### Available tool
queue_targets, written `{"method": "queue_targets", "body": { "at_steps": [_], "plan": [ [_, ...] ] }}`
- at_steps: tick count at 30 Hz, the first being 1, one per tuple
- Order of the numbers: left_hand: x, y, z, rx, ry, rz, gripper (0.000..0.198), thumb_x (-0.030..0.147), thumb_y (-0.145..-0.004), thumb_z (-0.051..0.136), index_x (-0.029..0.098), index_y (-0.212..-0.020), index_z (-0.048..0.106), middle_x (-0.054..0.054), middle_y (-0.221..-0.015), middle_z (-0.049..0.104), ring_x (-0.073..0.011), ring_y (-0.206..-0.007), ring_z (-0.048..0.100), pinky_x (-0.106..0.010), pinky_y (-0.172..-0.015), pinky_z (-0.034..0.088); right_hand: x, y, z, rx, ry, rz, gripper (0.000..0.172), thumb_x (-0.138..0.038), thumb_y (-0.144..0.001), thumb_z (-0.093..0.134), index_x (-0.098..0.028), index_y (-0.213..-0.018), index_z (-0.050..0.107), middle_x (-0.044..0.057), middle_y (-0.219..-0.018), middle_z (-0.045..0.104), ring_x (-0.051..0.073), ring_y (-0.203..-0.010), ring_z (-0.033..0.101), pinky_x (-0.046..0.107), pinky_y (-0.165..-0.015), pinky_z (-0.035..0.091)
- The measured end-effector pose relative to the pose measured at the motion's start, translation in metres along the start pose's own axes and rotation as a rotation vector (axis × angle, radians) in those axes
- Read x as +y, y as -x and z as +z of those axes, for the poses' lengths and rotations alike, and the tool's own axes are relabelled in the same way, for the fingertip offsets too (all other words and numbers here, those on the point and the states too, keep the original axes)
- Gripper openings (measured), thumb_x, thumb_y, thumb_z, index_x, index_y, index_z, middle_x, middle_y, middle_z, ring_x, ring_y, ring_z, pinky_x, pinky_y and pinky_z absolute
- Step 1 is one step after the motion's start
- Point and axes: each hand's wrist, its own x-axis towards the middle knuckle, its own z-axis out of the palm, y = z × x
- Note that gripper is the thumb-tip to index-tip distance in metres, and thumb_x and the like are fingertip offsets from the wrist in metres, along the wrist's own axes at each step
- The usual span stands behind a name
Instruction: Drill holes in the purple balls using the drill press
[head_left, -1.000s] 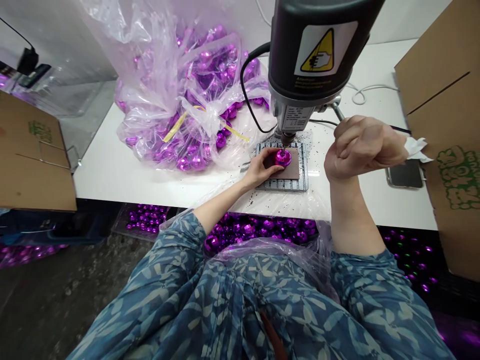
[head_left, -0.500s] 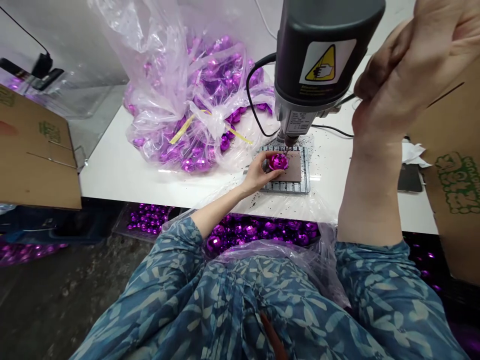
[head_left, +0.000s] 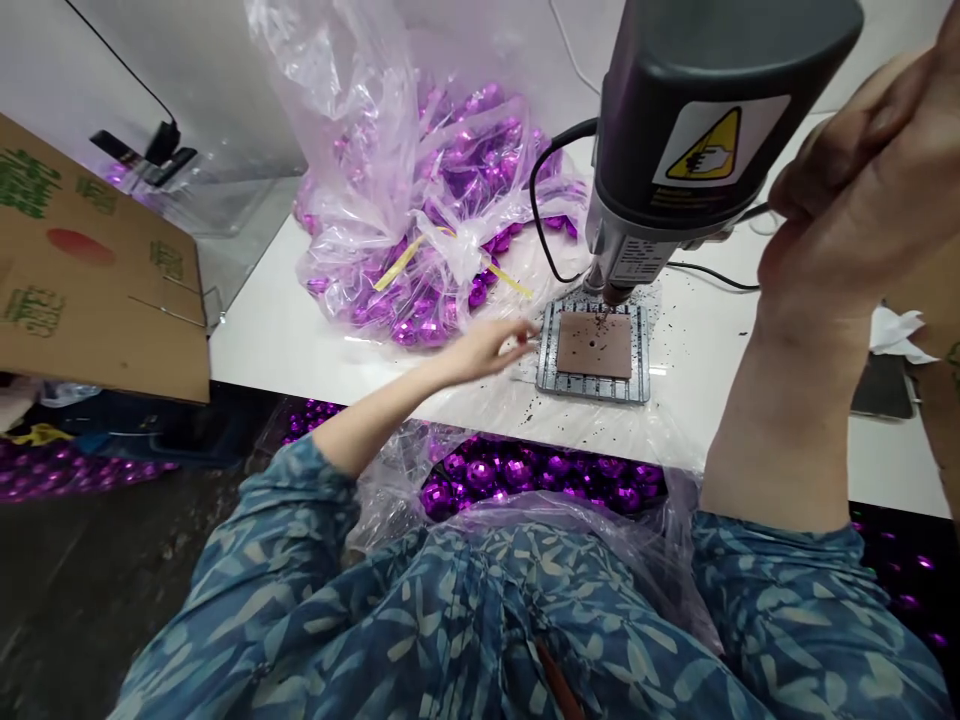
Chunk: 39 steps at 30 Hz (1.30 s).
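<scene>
My left hand is just left of the drill press base, thumb and fingers apart, slightly blurred, with no ball showing in it. A brown board with a small dark hole lies on that base. Above the board stands the dark bench drill press, its bit over the board among dark shavings. My right hand, high on the right, is closed around the end of the drill press lever; the grip itself is hidden by the fingers.
A clear bag of shiny purple balls lies left of the press. More purple balls sit below the table's front edge. A cardboard box stands at left. A dark phone-like slab and white tissue lie at right.
My left hand has let go of the purple faceted ball and drawn left off the board; that ball is no longer in sight there. My right hand stays on the lever. The view has shifted.
</scene>
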Motion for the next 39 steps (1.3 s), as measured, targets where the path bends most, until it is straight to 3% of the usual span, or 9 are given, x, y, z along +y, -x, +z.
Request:
{"method": "queue_targets", "body": {
  "at_steps": [2, 4, 8, 14, 19, 23, 30, 35, 39],
  "plan": [
    [-0.024, -0.052, -0.007, 0.242, -0.205, -0.159, 0.027, 0.018, -0.105, 0.059, 0.015, -0.13, 0.07, -0.019, -0.133, 0.073, -0.0315, -0.128, 0.068, -0.049, -0.114, 0.052, -0.001, 0.001, 0.0, 0.0, -0.002, -0.015, 0.053, -0.03, -0.099, 0.049, -0.013, -0.061, 0.017, -0.002, -0.05, 0.018, -0.002, -0.039, 0.027, 0.02, -0.049, 0.013],
    [-0.047, -0.096, -0.008, 0.341, -0.335, -0.369, 0.033, 0.007, -0.098, 0.058, 0.008, -0.129, 0.071, -0.027, -0.141, 0.067, -0.0421, -0.139, 0.06, -0.059, -0.118, 0.045, 0.001, 0.001, 0.0, -0.014, -0.033, -0.054, 0.053, -0.03, -0.099, 0.049, -0.015, -0.059, 0.018, -0.003, -0.048, 0.019, -0.001, -0.038, 0.029, 0.022, -0.049, 0.012],
    [-0.078, -0.135, 0.0, 0.44, -0.286, -0.549, 0.033, 0.011, -0.093, 0.064, 0.0, -0.123, 0.072, -0.036, -0.141, 0.063, -0.0555, -0.147, 0.049, -0.075, -0.116, 0.037, 0.007, -0.001, 0.0, -0.028, -0.092, -0.135, 0.054, -0.031, -0.099, 0.05, -0.016, -0.056, 0.02, -0.003, -0.046, 0.021, 0.002, -0.036, 0.029, 0.024, -0.048, 0.01],
    [-0.075, -0.109, -0.01, 0.429, -0.203, -0.476, 0.047, 0.014, -0.082, 0.078, 0.015, -0.128, 0.07, -0.026, -0.146, 0.061, -0.0454, -0.139, 0.059, -0.064, -0.119, 0.043, 0.007, -0.002, 0.0, -0.005, -0.12, -0.088, 0.052, -0.027, -0.099, 0.048, -0.015, -0.058, 0.019, -0.003, -0.046, 0.02, 0.002, -0.036, 0.029, 0.021, -0.048, 0.014],
    [-0.045, -0.067, -0.01, 0.378, 0.693, -0.357, 0.043, 0.031, -0.092, 0.076, 0.024, -0.131, 0.062, -0.009, -0.116, 0.075, -0.0222, -0.102, 0.075, -0.044, -0.099, 0.062, 0.011, -0.003, -0.003, -0.043, -0.13, -0.153, 0.052, -0.024, -0.099, 0.045, -0.016, -0.059, 0.014, -0.002, -0.047, 0.018, 0.001, -0.038, 0.03, 0.021, -0.047, 0.014],
    [-0.024, -0.044, 0.011, 0.26, 1.16, -0.379, 0.042, 0.038, -0.091, 0.082, 0.025, -0.127, 0.064, -0.008, -0.122, 0.078, -0.0211, -0.106, 0.077, -0.043, -0.101, 0.064, 0.017, -0.007, -0.005, -0.06, -0.175, -0.158, 0.052, -0.025, -0.098, 0.047, -0.016, -0.059, 0.014, -0.001, -0.048, 0.02, 0.004, -0.038, 0.033, 0.02, -0.049, 0.013],
    [-0.012, -0.042, 0.05, 0.204, 1.256, -0.374, 0.049, 0.065, -0.096, 0.076, 0.03, -0.129, 0.07, -0.011, -0.13, 0.078, -0.0293, -0.114, 0.077, -0.049, -0.095, 0.066, 0.024, -0.014, 0.0, 0.0, -0.228, -0.17, 0.046, -0.027, -0.099, 0.043, -0.019, -0.059, 0.021, -0.004, -0.045, 0.013, 0.004, -0.034, 0.025, 0.024, -0.046, 0.005],
    [-0.009, -0.047, 0.064, 0.203, 1.191, -0.334, 0.049, 0.059, -0.096, 0.078, 0.03, -0.133, 0.066, -0.012, -0.131, 0.077, -0.0301, -0.118, 0.077, -0.055, -0.095, 0.066, 0.02, -0.009, -0.003, -0.104, -0.2, -0.239, 0.062, -0.067, -0.053, 0.063, -0.016, -0.059, 0.027, -0.004, -0.045, 0.025, 0.001, -0.038, 0.028, 0.025, -0.044, 0.007],
    [-0.008, -0.055, 0.076, 0.292, 1.132, -0.312, 0.057, 0.051, -0.083, 0.092, 0.021, -0.124, 0.067, -0.012, -0.125, 0.079, -0.0258, -0.114, 0.077, -0.047, -0.1, 0.064, 0.021, -0.005, -0.004, -0.127, -0.196, -0.287, 0.068, -0.072, -0.055, 0.061, -0.014, -0.06, 0.028, -0.004, -0.045, 0.028, -0.001, -0.039, 0.028, 0.022, -0.045, 0.01]
  ]
}}
